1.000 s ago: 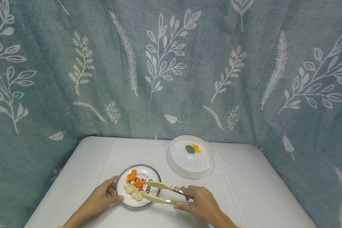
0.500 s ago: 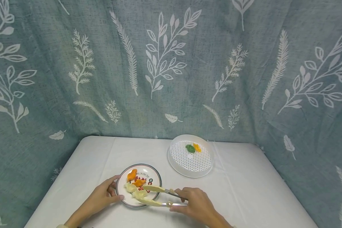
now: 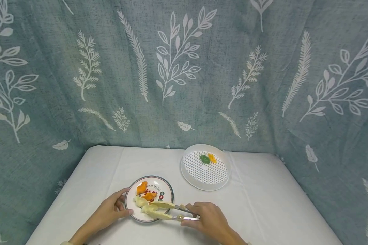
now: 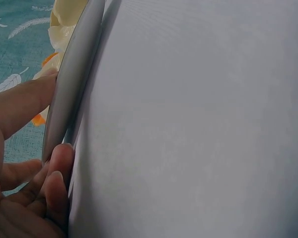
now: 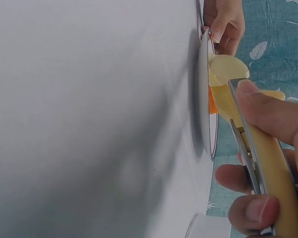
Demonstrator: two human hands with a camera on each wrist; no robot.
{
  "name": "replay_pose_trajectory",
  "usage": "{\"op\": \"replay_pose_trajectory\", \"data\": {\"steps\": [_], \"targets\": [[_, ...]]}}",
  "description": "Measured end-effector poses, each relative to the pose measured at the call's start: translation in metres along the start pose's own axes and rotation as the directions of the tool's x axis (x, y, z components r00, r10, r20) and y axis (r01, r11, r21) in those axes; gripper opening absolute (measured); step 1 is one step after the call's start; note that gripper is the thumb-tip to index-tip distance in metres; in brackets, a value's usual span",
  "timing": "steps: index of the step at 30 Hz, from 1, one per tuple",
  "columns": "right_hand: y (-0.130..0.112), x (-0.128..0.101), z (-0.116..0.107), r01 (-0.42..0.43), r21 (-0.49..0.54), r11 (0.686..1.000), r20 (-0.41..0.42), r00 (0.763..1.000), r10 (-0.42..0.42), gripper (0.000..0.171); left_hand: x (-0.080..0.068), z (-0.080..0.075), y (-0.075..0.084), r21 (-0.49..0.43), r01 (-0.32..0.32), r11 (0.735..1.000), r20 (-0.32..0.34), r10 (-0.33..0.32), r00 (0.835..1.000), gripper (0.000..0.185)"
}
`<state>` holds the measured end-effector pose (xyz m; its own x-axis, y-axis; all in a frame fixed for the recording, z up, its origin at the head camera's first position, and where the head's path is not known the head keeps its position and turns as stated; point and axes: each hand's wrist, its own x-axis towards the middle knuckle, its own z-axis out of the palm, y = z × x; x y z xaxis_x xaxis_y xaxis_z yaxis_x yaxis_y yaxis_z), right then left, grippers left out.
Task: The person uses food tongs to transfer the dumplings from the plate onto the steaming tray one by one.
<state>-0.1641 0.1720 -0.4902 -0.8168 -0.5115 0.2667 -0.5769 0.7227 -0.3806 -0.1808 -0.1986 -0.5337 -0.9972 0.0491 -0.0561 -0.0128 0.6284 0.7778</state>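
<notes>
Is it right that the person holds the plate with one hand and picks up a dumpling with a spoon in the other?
Not quite. The right hand grips tongs, not a spoon; the head view shows their two cream arms closing on a pale dumpling. The left hand does hold the plate by its rim.

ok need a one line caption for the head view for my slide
Right hand closes cream tongs on a pale dumpling while the left hand steadies the plate.

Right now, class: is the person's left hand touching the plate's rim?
Touching. The left wrist view shows the left hand with its thumb and fingertips pressed against the plate rim.
</notes>
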Motion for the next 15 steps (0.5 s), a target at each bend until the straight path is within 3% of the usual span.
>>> {"op": "replay_pose_trajectory", "data": {"steps": [15], "targets": [[0.01,-0.005,-0.015,-0.04,-0.01,0.999,-0.081,0.996,0.039,0.055,0.001,0.001,0.001,0.0,0.02,1.0,-0.007,-0.02,1.0,0.095]]}}
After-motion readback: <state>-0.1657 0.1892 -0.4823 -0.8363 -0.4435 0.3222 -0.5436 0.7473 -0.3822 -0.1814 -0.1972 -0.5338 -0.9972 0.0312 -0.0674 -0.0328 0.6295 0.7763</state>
